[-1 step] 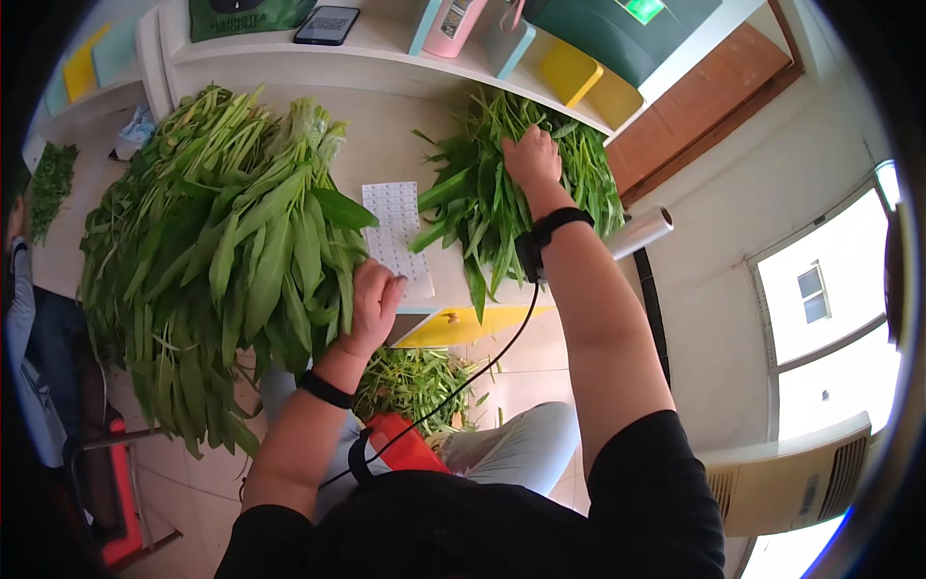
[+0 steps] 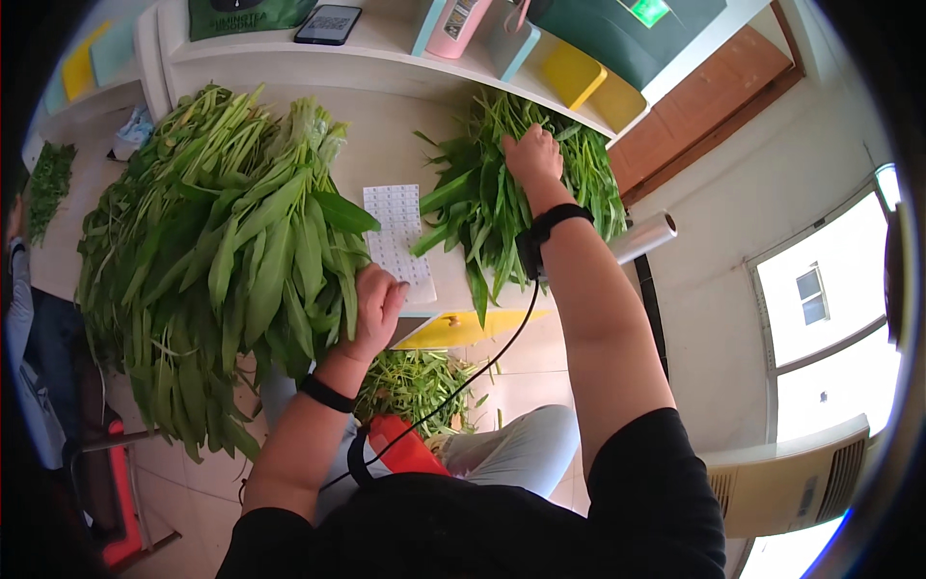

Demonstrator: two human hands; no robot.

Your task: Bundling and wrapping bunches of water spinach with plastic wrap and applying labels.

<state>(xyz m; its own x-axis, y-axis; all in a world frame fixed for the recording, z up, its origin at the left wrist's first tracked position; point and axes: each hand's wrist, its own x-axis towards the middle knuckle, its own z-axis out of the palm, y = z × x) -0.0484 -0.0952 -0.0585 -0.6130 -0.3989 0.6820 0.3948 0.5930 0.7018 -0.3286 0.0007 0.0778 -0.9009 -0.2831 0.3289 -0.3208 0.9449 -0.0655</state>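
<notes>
A big heap of water spinach (image 2: pixel 260 232) covers the left of the desk, its long leaves drooping over the front edge. My left hand (image 2: pixel 376 307) is beside its right side, with the fingers curled in; whatever they may hold is hidden. Just beyond that hand lies a white sheet of small printed labels (image 2: pixel 394 227). Farther right, my right hand (image 2: pixel 533 154) rests with bent fingers on a smaller pile of water spinach (image 2: pixel 492 203) and appears to grip some stems. Its fingertips are partly hidden among the greens.
A roll of clear film (image 2: pixel 648 237) sticks out beyond the right pile. Above the desk, a shelf (image 2: pixel 386 60) carries a phone (image 2: pixel 328 25) and a pink bottle (image 2: pixel 451 29). Cut stems (image 2: pixel 410 381) lie below by a red stool (image 2: pixel 405 446). A cable (image 2: pixel 463 386) hangs from my right wrist.
</notes>
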